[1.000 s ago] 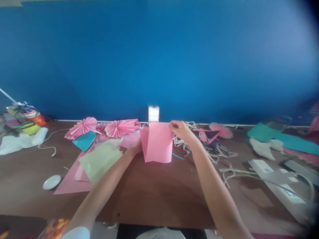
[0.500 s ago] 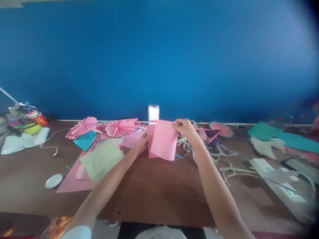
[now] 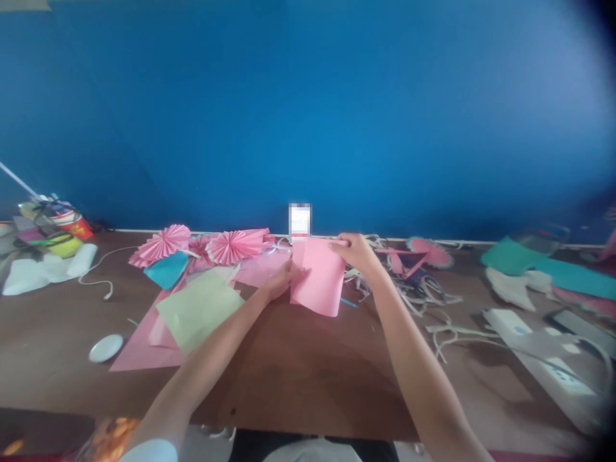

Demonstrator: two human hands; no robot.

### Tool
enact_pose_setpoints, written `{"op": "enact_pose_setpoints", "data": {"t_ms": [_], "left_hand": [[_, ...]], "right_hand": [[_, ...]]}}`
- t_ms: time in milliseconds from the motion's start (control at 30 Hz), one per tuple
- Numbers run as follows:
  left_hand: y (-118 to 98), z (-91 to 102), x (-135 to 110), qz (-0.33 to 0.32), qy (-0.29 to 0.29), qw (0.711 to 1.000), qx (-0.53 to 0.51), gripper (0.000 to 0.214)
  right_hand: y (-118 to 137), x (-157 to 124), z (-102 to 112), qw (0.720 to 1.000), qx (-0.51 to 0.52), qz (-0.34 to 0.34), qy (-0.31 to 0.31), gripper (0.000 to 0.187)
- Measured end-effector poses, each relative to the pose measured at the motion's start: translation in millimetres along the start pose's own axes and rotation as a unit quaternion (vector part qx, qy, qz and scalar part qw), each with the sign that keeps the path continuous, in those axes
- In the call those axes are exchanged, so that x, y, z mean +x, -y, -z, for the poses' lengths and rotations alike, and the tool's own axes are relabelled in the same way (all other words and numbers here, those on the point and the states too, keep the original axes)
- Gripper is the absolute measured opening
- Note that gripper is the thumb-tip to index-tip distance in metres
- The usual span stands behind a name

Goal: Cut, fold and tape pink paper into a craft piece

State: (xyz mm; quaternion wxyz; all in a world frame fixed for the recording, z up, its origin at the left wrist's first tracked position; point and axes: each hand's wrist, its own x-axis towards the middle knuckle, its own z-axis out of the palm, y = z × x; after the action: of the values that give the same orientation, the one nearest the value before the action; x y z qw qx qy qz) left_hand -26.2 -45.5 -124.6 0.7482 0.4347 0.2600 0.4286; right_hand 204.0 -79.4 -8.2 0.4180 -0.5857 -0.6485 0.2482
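A folded sheet of pink paper (image 3: 321, 276) is held up over the brown table, its lower right corner bowed outward. My left hand (image 3: 283, 279) pinches its left side, thumb lying across the front. At the upper right corner my right hand (image 3: 355, 249) grips the edge between thumb and fingers. Behind the sheet a bright phone-like screen (image 3: 301, 221) stands against the blue wall. Left of my hands lie pink pleated paper fans (image 3: 230, 248) and a pale green sheet (image 3: 199, 309) on larger pink paper.
A white oval dish (image 3: 106, 348) sits at the left. Tangled pale strips and cords (image 3: 426, 295) lie to the right. Farther right are a white power strip (image 3: 539, 353) and teal paper (image 3: 577, 273). A red cup (image 3: 77, 224) stands at the far left.
The pink sheet's front flap has swung left and down, covering more of the back layer. My left thumb now rests on its front. My right hand keeps its corner grip.
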Motion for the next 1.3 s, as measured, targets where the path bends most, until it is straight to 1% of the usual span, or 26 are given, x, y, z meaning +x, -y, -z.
{"op": "enact_pose_setpoints", "data": {"t_ms": [100, 233, 300, 367, 533, 633, 733, 833, 1000, 1067, 1167, 1233, 1300], "left_hand": [[-4, -0.1, -3, 0.027, 0.004, 0.998, 0.054, 0.056], [-12, -0.2, -5, 0.048, 0.036, 0.997, 0.056, 0.053], [-14, 0.1, -6, 0.061, 0.042, 0.996, 0.051, 0.049], [-14, 0.8, -5, 0.063, 0.046, 0.996, 0.045, 0.048], [-10, 6.9, -3, 0.046, 0.062, 0.996, 0.045, 0.047], [-9, 11.9, -2, 0.062, 0.071, 0.994, 0.056, 0.047], [-14, 13.7, -2, 0.076, 0.080, 0.991, 0.075, 0.048], [-19, 12.0, -2, 0.082, 0.112, 0.986, 0.093, 0.048], [-20, 7.8, -1, 0.084, 0.146, 0.979, 0.114, 0.034], [-20, 5.9, -1, 0.084, 0.150, 0.977, 0.128, 0.034], [-22, 1.0, -1, 0.087, 0.153, 0.972, 0.153, 0.042], [-25, -4.2, -3, 0.071, 0.141, 0.972, 0.173, 0.046], [-28, -10.6, -6, 0.039, 0.116, 0.972, 0.201, 0.044]], "right_hand": [[2, 0, -4, 1.000, 0.010, -0.003, -0.006, 0.026], [3, 1, -6, 0.996, 0.078, -0.031, 0.011, 0.039], [2, 1, -5, 0.995, 0.093, -0.038, 0.022, 0.037], [2, 1, -3, 0.995, 0.085, -0.041, 0.032, 0.033], [3, 0, -1, 0.990, 0.074, -0.066, 0.096, 0.028], [5, -2, 1, 0.988, 0.074, -0.069, 0.115, 0.028], [8, -5, 4, 0.980, 0.062, -0.093, 0.162, 0.033], [13, -7, 7, 0.975, 0.052, -0.098, 0.191, 0.040], [18, -8, 4, 0.976, 0.051, -0.095, 0.188, 0.029], [16, -7, 0, 0.975, 0.052, -0.100, 0.189, 0.027], [10, -5, -8, 0.977, 0.053, -0.092, 0.183, 0.032], [6, -3, -12, 0.979, 0.054, -0.085, 0.178, 0.034], [3, -2, -13, 0.979, 0.054, -0.084, 0.178, 0.030]]}}
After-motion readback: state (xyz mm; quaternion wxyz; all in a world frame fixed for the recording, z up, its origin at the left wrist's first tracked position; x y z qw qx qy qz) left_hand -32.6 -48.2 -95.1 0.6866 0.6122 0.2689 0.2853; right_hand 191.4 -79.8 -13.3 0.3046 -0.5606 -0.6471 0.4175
